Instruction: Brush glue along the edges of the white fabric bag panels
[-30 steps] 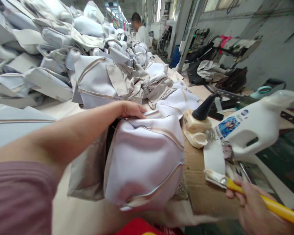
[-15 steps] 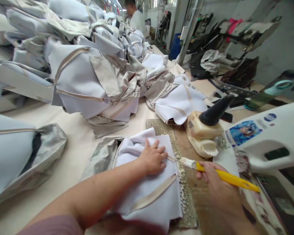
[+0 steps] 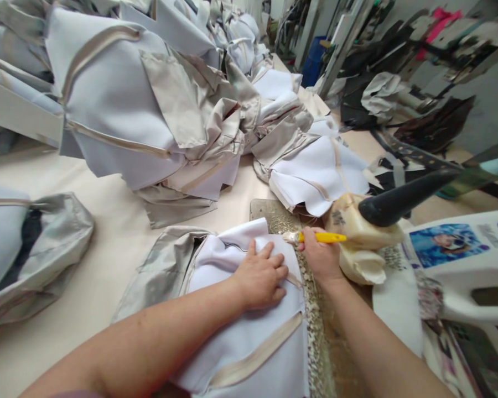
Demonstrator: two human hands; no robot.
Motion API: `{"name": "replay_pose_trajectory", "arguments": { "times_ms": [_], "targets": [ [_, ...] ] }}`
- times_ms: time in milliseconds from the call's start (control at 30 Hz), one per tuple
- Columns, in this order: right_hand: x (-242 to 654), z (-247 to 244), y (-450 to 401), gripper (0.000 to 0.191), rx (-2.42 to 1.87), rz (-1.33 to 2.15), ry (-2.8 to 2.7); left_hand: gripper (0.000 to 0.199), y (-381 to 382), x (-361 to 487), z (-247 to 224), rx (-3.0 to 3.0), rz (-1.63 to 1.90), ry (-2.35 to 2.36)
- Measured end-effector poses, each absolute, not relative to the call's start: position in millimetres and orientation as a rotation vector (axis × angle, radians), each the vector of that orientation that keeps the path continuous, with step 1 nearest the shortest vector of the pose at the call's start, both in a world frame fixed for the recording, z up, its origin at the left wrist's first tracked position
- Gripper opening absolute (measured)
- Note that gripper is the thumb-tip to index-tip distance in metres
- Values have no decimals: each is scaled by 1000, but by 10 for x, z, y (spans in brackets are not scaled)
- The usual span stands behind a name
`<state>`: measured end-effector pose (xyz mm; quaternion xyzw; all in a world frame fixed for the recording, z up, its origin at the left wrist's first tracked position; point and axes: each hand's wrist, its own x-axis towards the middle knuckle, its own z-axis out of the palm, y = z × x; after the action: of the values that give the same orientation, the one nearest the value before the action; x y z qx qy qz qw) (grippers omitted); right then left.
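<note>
Since the earlier frame, the yellow-handled brush has moved forward, its bristles now at the far right edge of the white bag piece. Across the pale surface, that piece overlaps a crusted board. The left hand's grip spreads flat on it, fingers apart; the right hand's closes around the brush.

A pale tabletop is seen at left, a grey wall at upper right, a metal post right of top centre.
</note>
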<state>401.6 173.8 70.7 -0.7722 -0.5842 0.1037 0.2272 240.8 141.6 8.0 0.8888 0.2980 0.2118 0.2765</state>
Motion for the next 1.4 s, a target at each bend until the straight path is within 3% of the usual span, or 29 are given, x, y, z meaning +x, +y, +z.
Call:
{"name": "replay_pose_trajectory", "arguments": {
  "times_ms": [167,467,1200,1400],
  "targets": [
    [4094,955,1219,39,-2284,487,-1708,38,1400,2405,49,2382,612,790],
    [4039,711,1842,32,-2030,341,-1712,41,1399,2400,49,2390,595,793],
    [4094,1069,1129,33,-2130,605,-1943,39,1375,2397,49,2377,603,817],
    [4229,965,993,34,-2072,436,-1872,42,1374,2410,48,2395,584,828]
  ]
}}
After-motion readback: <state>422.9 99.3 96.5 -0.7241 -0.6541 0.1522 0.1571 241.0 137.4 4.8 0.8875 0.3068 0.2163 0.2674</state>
